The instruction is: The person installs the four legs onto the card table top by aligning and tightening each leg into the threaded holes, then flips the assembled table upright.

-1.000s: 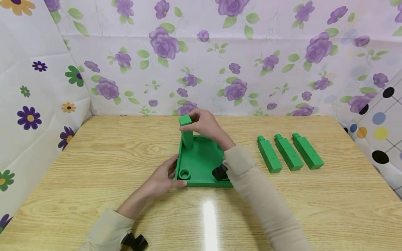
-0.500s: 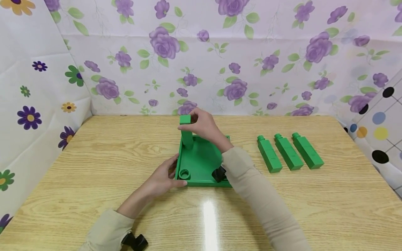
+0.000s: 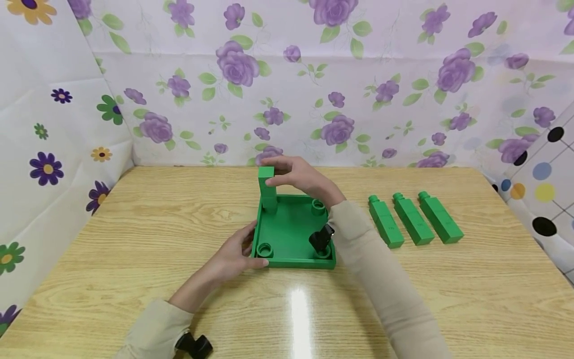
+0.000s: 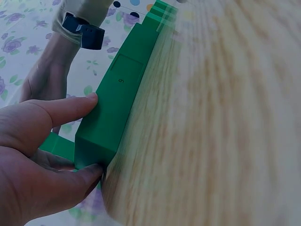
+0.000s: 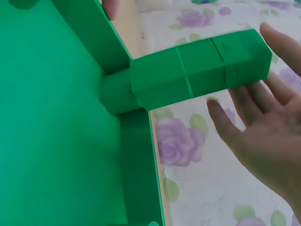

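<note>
A green square tray-like panel (image 3: 291, 229) with a raised rim lies on the wooden table. Round sockets show in three of its corners, one of them the near-left socket (image 3: 265, 250). At the far-left corner a green square post (image 3: 268, 192) stands upright on the panel. My left hand (image 3: 233, 255) grips the panel's near-left corner, thumb and fingers on its outer sides (image 4: 110, 108). Beside the post's upper part is my right hand (image 3: 298, 174); in the right wrist view its fingers (image 5: 277, 47) are spread loosely around the post's end, with a gap at the thumb side.
Three green square posts with threaded necks lie on the table to the right, the nearest being the left post (image 3: 386, 223). A flowered cloth (image 3: 278, 85) hangs behind the wooden table (image 3: 179, 214). Black cameras are strapped to both wrists.
My right hand has loosened its fingers from the post and shifted slightly right. The post stays upright in the corner. My left hand keeps its place on the panel.
</note>
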Demonstrator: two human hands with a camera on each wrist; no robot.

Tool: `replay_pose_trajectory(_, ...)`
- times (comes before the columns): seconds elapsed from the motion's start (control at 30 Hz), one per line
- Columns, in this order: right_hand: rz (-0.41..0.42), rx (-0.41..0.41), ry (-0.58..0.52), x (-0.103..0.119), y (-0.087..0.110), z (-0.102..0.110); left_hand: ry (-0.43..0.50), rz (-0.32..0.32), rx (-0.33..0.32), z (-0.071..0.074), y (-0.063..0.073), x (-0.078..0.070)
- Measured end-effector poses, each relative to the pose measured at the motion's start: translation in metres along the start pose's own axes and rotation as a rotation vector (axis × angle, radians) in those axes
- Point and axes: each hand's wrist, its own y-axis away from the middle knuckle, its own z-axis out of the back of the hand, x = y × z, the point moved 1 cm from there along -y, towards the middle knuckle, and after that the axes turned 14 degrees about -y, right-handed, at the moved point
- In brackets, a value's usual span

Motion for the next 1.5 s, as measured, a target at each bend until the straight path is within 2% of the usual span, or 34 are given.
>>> replay_pose_trajectory(0.13, -0.018, 0.009, 0.009, 0.001, 0.0, 0.002, -0.005, 0.009, -0.002, 0.0, 0.0, 0.0)
replay_pose_trajectory(0.43, -0.008, -0.065, 0.121, 0.002, 0.0, -0.002, 0.002, 0.015, 0.003, 0.0, 0.0, 0.0)
replay_pose_trajectory(0.7, 0.044, -0.203, 0.172, 0.0, 0.004, -0.011, -0.006, 0.025, 0.0, 0.0, 0.0, -0.001)
replay_pose_trajectory(0.9, 0.067, -0.296, 0.167, -0.005, 0.006, -0.018, -0.003, 0.035, 0.008, -0.001, -0.001, -0.002)
replay_pose_trajectory(1.07, 0.083, -0.349, 0.184, -0.006, 0.007, -0.023, 0.007, 0.03, 0.004, -0.001, 0.0, -0.003)
replay_pose_trajectory(1.5, 0.043, -0.388, 0.238, -0.001, 0.008, -0.03, 0.017, 0.04, -0.008, -0.003, 0.0, -0.004)
